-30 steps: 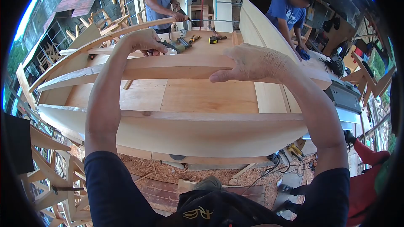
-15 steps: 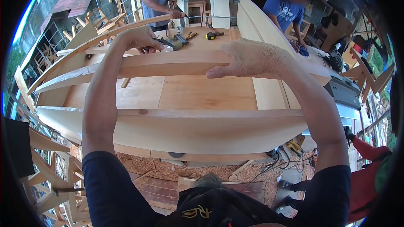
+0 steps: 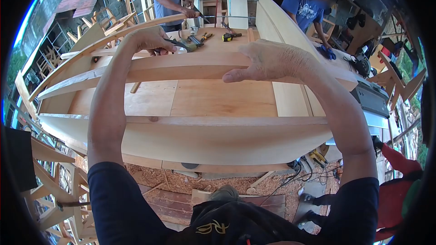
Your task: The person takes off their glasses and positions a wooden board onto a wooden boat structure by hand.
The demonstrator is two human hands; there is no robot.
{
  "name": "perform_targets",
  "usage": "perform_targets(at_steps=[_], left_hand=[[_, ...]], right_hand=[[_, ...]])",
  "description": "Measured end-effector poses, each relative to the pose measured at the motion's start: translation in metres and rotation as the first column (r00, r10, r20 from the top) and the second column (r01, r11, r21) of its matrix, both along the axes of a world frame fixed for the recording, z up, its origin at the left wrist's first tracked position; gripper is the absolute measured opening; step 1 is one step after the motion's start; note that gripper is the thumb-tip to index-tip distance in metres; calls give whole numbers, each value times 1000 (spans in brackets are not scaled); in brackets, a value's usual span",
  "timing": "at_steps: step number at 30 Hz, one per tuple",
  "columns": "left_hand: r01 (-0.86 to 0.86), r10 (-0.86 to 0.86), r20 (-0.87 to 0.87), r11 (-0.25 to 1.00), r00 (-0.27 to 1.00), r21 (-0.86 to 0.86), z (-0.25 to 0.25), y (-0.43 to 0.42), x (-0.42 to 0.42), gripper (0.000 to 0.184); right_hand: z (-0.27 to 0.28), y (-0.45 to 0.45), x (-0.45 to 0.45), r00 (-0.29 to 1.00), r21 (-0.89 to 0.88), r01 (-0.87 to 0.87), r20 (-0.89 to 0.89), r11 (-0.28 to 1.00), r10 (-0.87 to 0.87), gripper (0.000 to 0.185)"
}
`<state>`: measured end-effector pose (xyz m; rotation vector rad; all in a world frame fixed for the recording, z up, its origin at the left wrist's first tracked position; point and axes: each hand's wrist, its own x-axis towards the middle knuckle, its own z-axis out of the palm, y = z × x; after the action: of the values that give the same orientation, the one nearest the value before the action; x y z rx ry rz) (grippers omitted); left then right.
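Note:
A curved wooden beam (image 3: 181,66) runs across the middle of the view, over a pale plywood panel. My right hand (image 3: 274,61) grips it, thumb on the near face and the other fingers over the top and far side. Beyond the beam, my left hand (image 3: 152,41) is closed, its curled fingertips on a dark tool (image 3: 181,45) whose shape is partly hidden. Nearer to me lies a second long curved piece (image 3: 227,140) with a wooden top edge.
Pliers (image 3: 206,36) and a yellow tape measure (image 3: 230,37) lie on the far panel. Two people work beyond, at back left (image 3: 169,0) and back right (image 3: 306,7). A circular saw (image 3: 361,66) is at right; cords and shavings cover the floor.
The whole view has shifted slightly. My hands keep their holds on the beam and the dark tool. The person at the back left has moved their hands a little along the far strip.

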<state>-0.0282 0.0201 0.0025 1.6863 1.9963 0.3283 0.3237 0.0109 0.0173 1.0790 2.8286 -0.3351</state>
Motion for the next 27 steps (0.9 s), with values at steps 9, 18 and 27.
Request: perform_targets(at_steps=[9,18,27], left_hand=[[12,-12,-27,1000,1000,5,3,-3,3,24],[2,-2,-4,1000,1000,-1,2,-2,3,23],[12,-12,-10,1000,1000,-6,6,-4,6,22]], right_hand=[[1,-1,0,1000,33,-7,5,999,7,101],[-1,1,2,997,25,-60,-41,998,61,100],[-1,1,4,997,24,-69,-39,997,69,99]])
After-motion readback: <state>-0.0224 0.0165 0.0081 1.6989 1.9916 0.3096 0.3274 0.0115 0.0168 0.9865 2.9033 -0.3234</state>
